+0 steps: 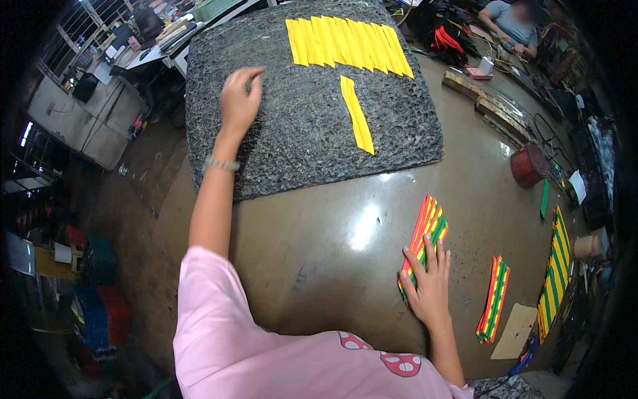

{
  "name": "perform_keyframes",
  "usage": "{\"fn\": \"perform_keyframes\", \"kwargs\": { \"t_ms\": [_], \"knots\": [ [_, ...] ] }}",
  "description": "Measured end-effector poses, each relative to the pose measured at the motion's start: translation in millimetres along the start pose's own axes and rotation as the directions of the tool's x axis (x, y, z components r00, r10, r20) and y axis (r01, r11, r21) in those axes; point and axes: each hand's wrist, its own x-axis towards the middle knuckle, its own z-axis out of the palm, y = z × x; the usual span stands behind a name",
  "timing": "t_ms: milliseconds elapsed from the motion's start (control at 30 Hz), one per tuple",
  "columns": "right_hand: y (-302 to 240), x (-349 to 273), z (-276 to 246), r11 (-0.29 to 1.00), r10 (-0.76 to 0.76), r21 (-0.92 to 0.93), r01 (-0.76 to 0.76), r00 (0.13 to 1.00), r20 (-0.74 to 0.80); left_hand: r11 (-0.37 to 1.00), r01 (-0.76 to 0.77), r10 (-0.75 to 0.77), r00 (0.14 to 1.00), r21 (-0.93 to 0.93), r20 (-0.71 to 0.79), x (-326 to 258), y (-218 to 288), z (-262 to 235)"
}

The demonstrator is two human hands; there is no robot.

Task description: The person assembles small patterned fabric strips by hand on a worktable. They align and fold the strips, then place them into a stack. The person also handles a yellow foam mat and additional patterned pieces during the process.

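My left hand [241, 100] is over the left part of a thick, speckled grey felt mat [286, 146]. Its fingers bend to the right, with a gap to the thumb and nothing visible between them. To its right, one yellow strip [357, 116] lies alone on the mat. Beyond that is a row of several yellow strips [349, 44], side by side. My right hand [428, 282] rests with spread fingers on a fanned stack of red, yellow and green striped strips [428, 223] on the brown tabletop, covering the stack's lower part.
Right of my right hand lie a smaller striped stack [493, 299], a tan card [514, 331] and a long green-and-yellow striped bundle [553, 276]. A red tub [529, 165] and wooden bars [485, 106] stand farther back. A person [512, 26] sits at the far right.
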Motion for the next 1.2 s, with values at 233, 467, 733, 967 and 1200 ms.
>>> {"fn": "perform_keyframes", "kwargs": {
  "t_ms": [233,467,733,967,1200],
  "knots": [
    [9,-23,1,0.993,0.099,0.079,-0.092,0.990,-0.097,0.938,0.247,-0.274,0.958,0.245,0.084,126,-54,129],
    [19,-23,6,0.970,0.120,0.233,-0.067,0.968,-0.222,0.871,-0.125,-0.118,0.885,0.475,0.450,169,-90,143],
    [22,-24,9,0.956,0.120,0.293,-0.033,0.952,-0.282,0.961,-0.223,0.077,0.788,0.166,0.611,181,-45,78],
    [17,-24,-5,0.866,0.252,0.497,-0.055,0.907,-0.338,0.997,0.005,0.044,0.790,-0.078,0.612,116,79,-90],
    [-69,-40,-61,0.704,-0.275,0.579,0.412,0.909,-0.312,0.911,0.205,0.198,0.542,-0.357,0.817,-48,283,-213]
  ]
}}
